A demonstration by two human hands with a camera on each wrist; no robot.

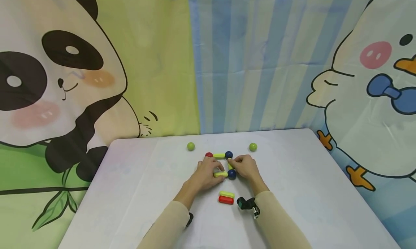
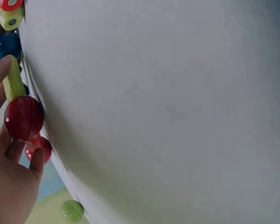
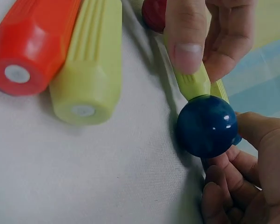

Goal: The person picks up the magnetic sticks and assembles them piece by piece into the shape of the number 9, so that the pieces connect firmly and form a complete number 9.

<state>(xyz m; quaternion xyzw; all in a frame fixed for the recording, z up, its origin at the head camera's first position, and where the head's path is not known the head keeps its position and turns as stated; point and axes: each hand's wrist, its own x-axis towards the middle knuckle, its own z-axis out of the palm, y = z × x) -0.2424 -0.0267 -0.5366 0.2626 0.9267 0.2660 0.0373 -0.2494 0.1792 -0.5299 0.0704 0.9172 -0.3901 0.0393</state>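
the rod frame (image 1: pixel 220 156) lies between left hand (image 1: pixel 206 173), gripping its near rod (image 1: pixel 221 174), and right hand (image 1: pixel 247 167), pinching its side rod (image 1: pixel 230 166).

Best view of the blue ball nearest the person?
Right wrist: the blue ball appears large, almost fully visible. Head shows it, but small; left wrist catches it near the left edge, partly covered by the left hand.

Nope, can't make out any letters, numbers or brand names here. Nothing legible on the sticks (image 3: pixel 91 60) or balls (image 1: pixel 232 174), nor on the cartoon curtain (image 1: pixel 247 61) up at 12 o'clock.
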